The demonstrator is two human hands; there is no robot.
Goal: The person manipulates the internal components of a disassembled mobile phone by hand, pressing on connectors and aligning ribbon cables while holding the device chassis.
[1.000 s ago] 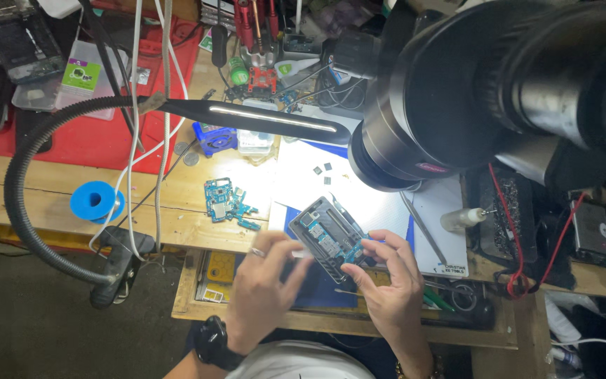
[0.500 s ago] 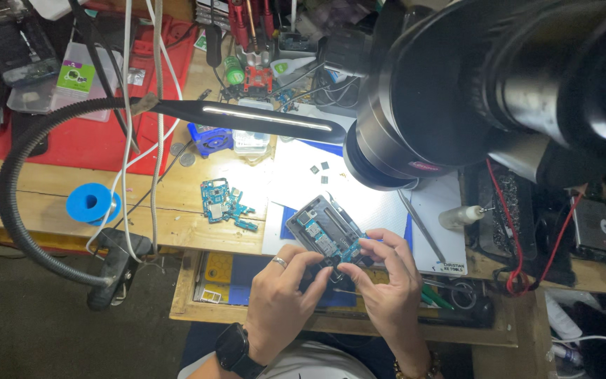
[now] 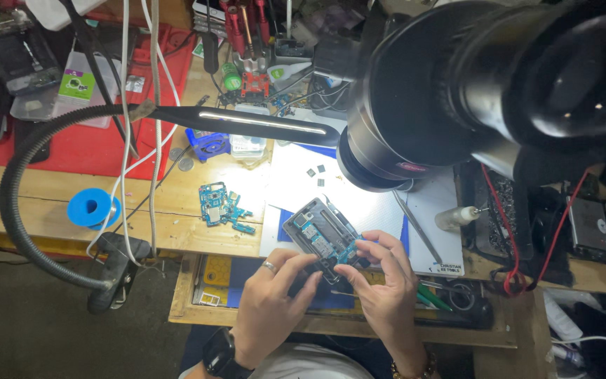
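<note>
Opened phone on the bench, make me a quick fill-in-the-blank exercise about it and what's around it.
1. Both hands, left hand and right hand, hold the opened phone at its ____ end.
2. The roll of tape on the wooden bench is ____ in colour.
3. The loose circuit boards lie to the ____ of the phone in the picture.
4. The ring is worn on the ____ hand.

Missing words: near; blue; left; left
</note>
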